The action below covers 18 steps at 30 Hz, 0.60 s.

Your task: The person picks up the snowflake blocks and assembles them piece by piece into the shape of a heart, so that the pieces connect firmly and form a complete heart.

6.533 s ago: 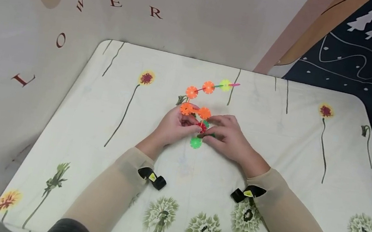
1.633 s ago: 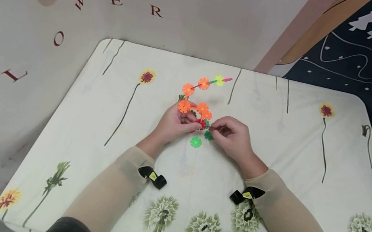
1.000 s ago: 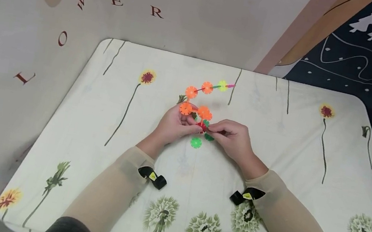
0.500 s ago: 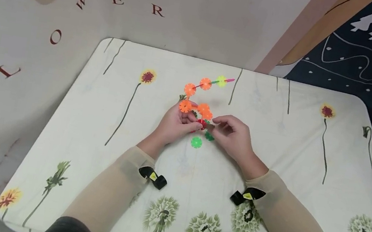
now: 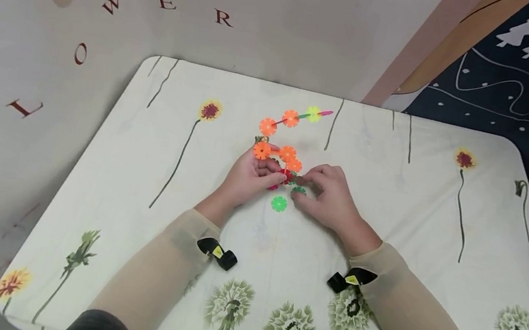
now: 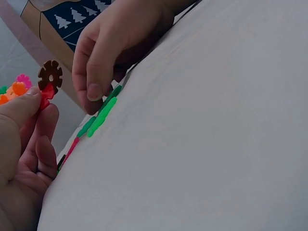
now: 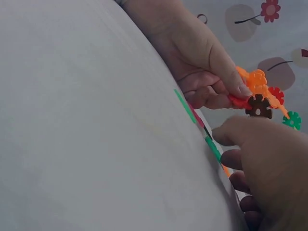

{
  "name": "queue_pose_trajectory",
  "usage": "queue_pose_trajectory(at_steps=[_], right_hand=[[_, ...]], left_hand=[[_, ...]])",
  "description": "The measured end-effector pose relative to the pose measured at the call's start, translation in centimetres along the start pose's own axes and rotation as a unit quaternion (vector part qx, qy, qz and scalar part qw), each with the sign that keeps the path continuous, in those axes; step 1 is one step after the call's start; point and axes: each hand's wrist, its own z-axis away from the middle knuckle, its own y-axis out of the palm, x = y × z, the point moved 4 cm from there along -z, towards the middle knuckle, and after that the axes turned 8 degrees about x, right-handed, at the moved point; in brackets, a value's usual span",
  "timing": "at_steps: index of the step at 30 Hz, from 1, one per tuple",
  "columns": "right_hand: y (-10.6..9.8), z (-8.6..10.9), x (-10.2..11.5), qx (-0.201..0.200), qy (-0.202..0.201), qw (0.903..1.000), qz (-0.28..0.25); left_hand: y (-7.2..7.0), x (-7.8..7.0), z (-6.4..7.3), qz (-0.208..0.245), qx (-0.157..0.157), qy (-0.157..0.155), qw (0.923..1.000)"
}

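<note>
My left hand (image 5: 248, 178) pinches a red snowflake disc (image 5: 286, 176) between thumb and fingers. From it runs a linked chain of notched plastic discs, with several orange discs (image 5: 268, 127), a yellow one (image 5: 313, 114) and a pink tip. A brown snowflake disc (image 6: 57, 72) stands slotted into the red one, free of the right fingers in the left wrist view. My right hand (image 5: 331, 197) is just right of the chain, fingers loosely bent and apart, holding nothing. Its thumb overlaps a dark green disc (image 5: 299, 189) in the head view.
A bright green disc (image 5: 279, 204) lies flat on the table in front of the hands. More loose discs, green and pink-red (image 7: 196, 115), lie beneath them. The flower-print tablecloth (image 5: 406, 209) reaches back to a fabric wall (image 5: 303, 40).
Earlier my right hand pinched the brown disc and brought it to the red one. Now its fingers have parted from the brown disc, which stays on the chain. My left hand keeps its hold.
</note>
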Motion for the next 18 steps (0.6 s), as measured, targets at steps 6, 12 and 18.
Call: queue_pose_trajectory(at_steps=[6, 12, 18], right_hand=[[0.22, -0.01, -0.03, 0.026, 0.029, 0.9992, 0.008], [0.33, -0.13, -0.02, 0.023, 0.0, 0.9997, 0.002], [0.27, 0.05, 0.08, 0.007, -0.014, 0.9989, -0.043]], left_hand=[[-0.04, 0.08, -0.04, -0.008, 0.005, -0.003, 1.0], [-0.09, 0.14, 0.04, 0.0, 0.003, -0.012, 0.9999], [-0.09, 0.02, 0.03, -0.011, 0.002, -0.007, 0.9999]])
